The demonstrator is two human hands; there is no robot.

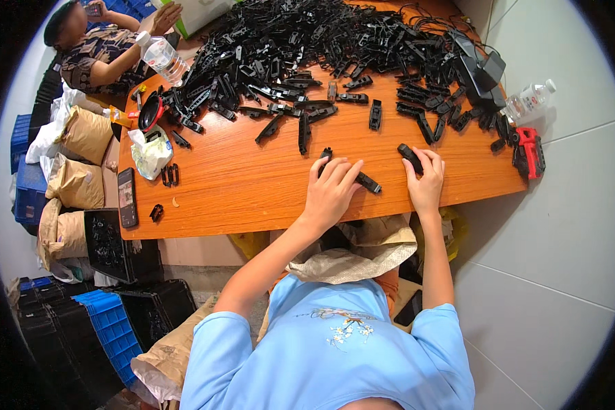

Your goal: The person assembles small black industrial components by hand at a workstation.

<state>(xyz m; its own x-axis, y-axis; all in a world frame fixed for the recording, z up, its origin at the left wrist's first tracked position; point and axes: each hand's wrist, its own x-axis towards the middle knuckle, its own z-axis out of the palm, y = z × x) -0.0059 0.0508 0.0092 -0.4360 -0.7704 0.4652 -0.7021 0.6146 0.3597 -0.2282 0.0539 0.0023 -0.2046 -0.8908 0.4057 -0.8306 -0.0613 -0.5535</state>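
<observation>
Close to the table's near edge, my left hand (331, 190) closes over a long black plastic part (369, 182). Black plastic shows on both sides of its fingers, and I cannot tell if it is one piece or two. To its right, my right hand (427, 179) pinches a shorter black plastic part (409, 156) between thumb and fingers. The two held parts are apart. Just beyond my hands lie loose black parts, among them an upright-looking narrow one (304, 133) and a small one (375, 115).
A big heap of black plastic parts (287, 41) covers the far side of the wooden table (239, 184). A phone (127, 198) and a plastic bag (152, 152) lie at left, a red-and-black tool (528, 153) at right. Bottles (162, 58) stand around. Another person (106, 51) sits far left.
</observation>
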